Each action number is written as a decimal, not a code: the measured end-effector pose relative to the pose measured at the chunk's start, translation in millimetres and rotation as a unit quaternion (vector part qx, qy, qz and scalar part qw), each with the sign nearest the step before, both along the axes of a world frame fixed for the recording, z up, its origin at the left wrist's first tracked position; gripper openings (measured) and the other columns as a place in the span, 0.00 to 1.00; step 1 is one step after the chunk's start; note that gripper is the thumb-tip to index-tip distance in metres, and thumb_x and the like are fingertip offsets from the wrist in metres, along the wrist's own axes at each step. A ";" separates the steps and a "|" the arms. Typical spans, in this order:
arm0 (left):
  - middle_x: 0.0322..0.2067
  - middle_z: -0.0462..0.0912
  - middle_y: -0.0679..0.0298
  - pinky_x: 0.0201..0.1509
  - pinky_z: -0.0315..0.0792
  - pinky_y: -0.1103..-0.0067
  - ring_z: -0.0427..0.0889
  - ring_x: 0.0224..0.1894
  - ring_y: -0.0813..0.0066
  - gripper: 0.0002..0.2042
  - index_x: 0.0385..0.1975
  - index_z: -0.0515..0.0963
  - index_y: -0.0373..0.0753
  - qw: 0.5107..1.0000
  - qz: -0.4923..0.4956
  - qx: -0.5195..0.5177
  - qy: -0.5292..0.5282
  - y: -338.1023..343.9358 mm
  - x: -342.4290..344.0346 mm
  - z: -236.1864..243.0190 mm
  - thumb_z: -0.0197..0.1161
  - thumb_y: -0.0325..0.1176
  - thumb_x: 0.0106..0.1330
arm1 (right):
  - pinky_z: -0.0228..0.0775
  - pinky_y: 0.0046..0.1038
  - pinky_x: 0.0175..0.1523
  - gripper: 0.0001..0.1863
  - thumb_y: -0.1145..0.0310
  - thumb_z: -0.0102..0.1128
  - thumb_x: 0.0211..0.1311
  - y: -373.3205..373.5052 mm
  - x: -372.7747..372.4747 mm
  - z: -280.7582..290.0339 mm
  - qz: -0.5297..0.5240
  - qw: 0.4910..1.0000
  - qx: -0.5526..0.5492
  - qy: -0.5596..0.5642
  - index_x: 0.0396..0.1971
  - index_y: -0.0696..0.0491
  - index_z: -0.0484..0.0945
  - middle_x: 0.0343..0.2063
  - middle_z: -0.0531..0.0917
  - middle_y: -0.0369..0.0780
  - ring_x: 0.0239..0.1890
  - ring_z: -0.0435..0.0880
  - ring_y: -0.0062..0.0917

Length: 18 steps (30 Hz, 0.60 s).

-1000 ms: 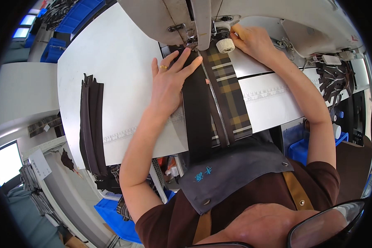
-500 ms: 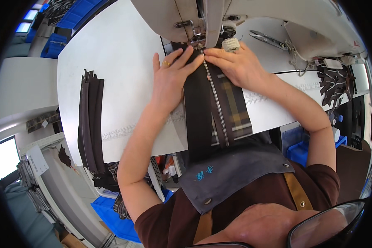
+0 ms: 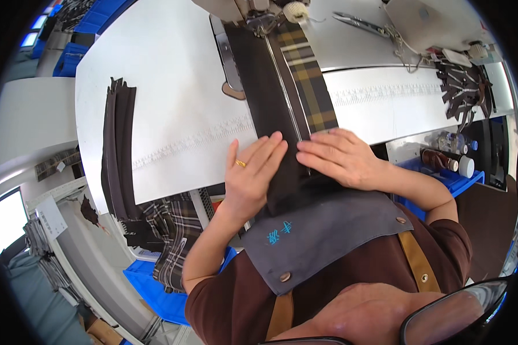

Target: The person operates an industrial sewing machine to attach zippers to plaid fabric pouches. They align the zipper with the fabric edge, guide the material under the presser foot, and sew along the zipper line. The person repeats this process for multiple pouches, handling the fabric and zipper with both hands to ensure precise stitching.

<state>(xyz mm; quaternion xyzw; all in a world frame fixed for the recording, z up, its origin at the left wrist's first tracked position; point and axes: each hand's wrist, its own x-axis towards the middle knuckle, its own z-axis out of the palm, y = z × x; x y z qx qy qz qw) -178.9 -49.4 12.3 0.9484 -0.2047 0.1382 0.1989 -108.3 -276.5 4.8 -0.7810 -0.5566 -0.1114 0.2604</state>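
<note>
A dark brown cloth strip (image 3: pixel 262 98) and a brown-and-yellow plaid piece (image 3: pixel 313 86) run from under the presser foot (image 3: pixel 261 24) of a sewing machine (image 3: pixel 227 4) toward my body. Between them lies a metal zipper (image 3: pixel 285 86), its near end partly covered by my right hand. My left hand (image 3: pixel 250 175), with a ring on one finger, rests flat on the dark strip left of the zipper, fingers extended. Just right of the zipper, my right hand (image 3: pixel 345 160) lies flat across the cloth near the table's front edge. Neither hand grips anything.
Several folded dark zipper strips (image 3: pixel 120 149) lie on the left of the white table (image 3: pixel 178 86). Scissors (image 3: pixel 360 23) are at the back right, near a bundle of zippers (image 3: pixel 463 92). Below stand blue bins (image 3: pixel 155 299), with plaid cloth (image 3: pixel 175 236) hanging at the left.
Both hands have slid from beside the presser foot toward my body, along the zipper and cloth. More of the plaid piece shows on the right. My view has shifted slightly.
</note>
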 end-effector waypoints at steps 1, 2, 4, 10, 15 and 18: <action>0.48 0.78 0.67 0.65 0.50 0.66 0.77 0.49 0.70 0.19 0.44 0.79 0.43 0.999 0.014 -0.044 0.004 -2.1 0.0 -1.7 0.63 0.28 0.49 | 0.67 0.29 0.49 0.23 0.73 0.57 0.47 2.7 -3.2 -2.0 -0.024 0.999 -0.001 -0.025 0.48 0.51 0.76 0.47 0.77 0.39 0.48 0.76 0.27; 0.48 0.79 0.67 0.65 0.49 0.67 0.77 0.48 0.71 0.18 0.44 0.79 0.43 0.996 0.028 -0.088 0.004 -3.5 1.5 -2.9 0.63 0.27 0.50 | 0.66 0.28 0.48 0.22 0.72 0.57 0.47 6.4 -4.8 -4.9 -0.036 0.999 0.017 -0.032 0.47 0.50 0.76 0.47 0.77 0.38 0.47 0.76 0.26; 0.46 0.80 0.68 0.66 0.47 0.68 0.77 0.48 0.71 0.16 0.43 0.79 0.43 0.994 0.033 -0.108 -0.001 -6.3 2.1 -3.3 0.64 0.27 0.52 | 0.65 0.25 0.46 0.22 0.71 0.58 0.46 11.1 -7.3 -13.0 -0.062 0.996 0.052 -0.045 0.46 0.47 0.77 0.47 0.77 0.37 0.45 0.76 0.25; 0.47 0.79 0.68 0.68 0.36 0.63 0.77 0.46 0.72 0.18 0.46 0.78 0.43 0.993 0.037 -0.104 -0.031 -8.8 2.1 -6.1 0.62 0.31 0.52 | 0.61 0.34 0.54 0.17 0.72 0.63 0.40 11.1 -9.5 -14.3 -0.074 0.991 0.096 -0.054 0.36 0.49 0.80 0.43 0.79 0.36 0.50 0.73 0.27; 0.45 0.80 0.69 0.68 0.34 0.61 0.77 0.46 0.73 0.16 0.41 0.80 0.44 0.997 0.037 -0.037 -0.050 -6.9 0.7 -10.8 0.63 0.36 0.50 | 0.66 0.37 0.54 0.15 0.78 0.63 0.37 0.2 -4.3 -18.6 -0.037 0.991 0.127 0.014 0.32 0.55 0.79 0.41 0.79 0.38 0.51 0.74 0.32; 0.43 0.80 0.70 0.67 0.36 0.61 0.76 0.44 0.74 0.14 0.38 0.82 0.44 0.996 0.048 -0.045 -0.052 -11.2 0.9 -6.7 0.64 0.37 0.49 | 0.69 0.34 0.51 0.19 0.77 0.62 0.34 2.2 -4.4 -16.2 -0.025 0.996 0.088 -0.007 0.35 0.54 0.79 0.39 0.77 0.38 0.46 0.74 0.32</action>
